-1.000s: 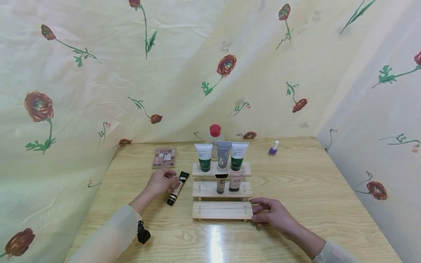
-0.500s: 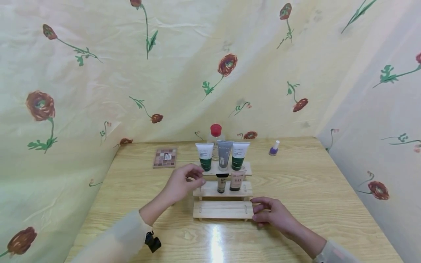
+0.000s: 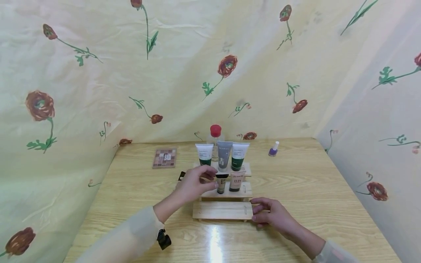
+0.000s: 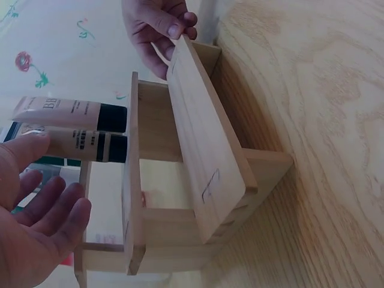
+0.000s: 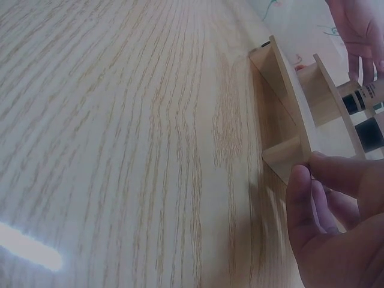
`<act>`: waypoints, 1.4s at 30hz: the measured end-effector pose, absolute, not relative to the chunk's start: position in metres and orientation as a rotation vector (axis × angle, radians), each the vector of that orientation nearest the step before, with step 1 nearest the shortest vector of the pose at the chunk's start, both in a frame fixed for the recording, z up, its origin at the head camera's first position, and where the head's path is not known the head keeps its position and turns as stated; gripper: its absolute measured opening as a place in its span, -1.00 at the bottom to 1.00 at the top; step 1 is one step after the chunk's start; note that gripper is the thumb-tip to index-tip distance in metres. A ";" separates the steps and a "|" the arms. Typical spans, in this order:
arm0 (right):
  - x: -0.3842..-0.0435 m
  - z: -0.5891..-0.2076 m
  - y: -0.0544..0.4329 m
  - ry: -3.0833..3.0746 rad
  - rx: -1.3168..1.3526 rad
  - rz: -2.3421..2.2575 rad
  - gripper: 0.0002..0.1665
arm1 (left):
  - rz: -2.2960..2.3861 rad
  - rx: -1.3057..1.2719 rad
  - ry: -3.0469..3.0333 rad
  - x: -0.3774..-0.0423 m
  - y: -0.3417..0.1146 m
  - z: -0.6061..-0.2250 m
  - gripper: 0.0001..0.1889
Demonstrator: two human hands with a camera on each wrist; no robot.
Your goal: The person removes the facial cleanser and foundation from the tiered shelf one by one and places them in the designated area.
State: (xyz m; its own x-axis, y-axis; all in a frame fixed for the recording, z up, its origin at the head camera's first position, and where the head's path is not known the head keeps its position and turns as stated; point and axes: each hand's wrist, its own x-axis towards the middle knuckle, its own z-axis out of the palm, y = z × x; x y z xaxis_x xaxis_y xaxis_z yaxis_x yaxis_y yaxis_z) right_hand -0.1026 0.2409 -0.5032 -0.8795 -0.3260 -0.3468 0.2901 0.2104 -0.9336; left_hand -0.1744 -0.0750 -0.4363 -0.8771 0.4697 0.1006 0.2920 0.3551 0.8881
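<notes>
A three-tier wooden display stand (image 3: pixel 222 210) stands on the table. My right hand (image 3: pixel 273 215) pinches the right end of its lowest shelf, thumb on top and fingers below in the right wrist view. My left hand (image 3: pixel 195 182) is at the middle shelf, fingers loosely bent. Its thumb overlaps a small beige tube with a black cap (image 4: pixel 78 144) in the left wrist view; the other fingers are apart from it. Beside that tube stands a pink BB cream tube (image 3: pixel 236 181). A black-ended tube (image 3: pixel 182 176) lies on the table, mostly hidden behind my left hand.
On the top shelf stand two white-and-green tubes (image 3: pixel 238 155) and a grey tube (image 3: pixel 223 155). Behind them is a clear bottle with a red cap (image 3: pixel 215 130). An eyeshadow palette (image 3: pixel 164 158) lies at back left; a purple nail polish bottle (image 3: pixel 273 149) stands at back right.
My left hand has moved right, from beside the black-ended tube lying on the table to the small tube on the middle shelf. My right hand stays on the stand.
</notes>
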 end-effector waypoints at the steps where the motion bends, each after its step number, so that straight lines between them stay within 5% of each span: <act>1: -0.102 -0.504 0.241 2.014 -0.032 -1.715 -0.20 | 1.543 0.704 2.438 -0.174 -0.074 -0.437 -0.63; 11: -0.102 -0.506 0.241 2.003 -0.044 -1.730 -0.19 | 1.526 0.715 2.445 -0.172 -0.068 -0.437 -0.85; 22: -0.102 -0.505 0.241 2.010 -0.042 -1.716 -0.20 | 1.608 0.673 2.468 -0.167 -0.078 -0.436 -0.80; 42: -0.103 -0.506 0.242 2.029 -0.034 -1.694 -0.19 | 1.775 0.356 2.550 -0.180 -0.183 -0.450 -0.69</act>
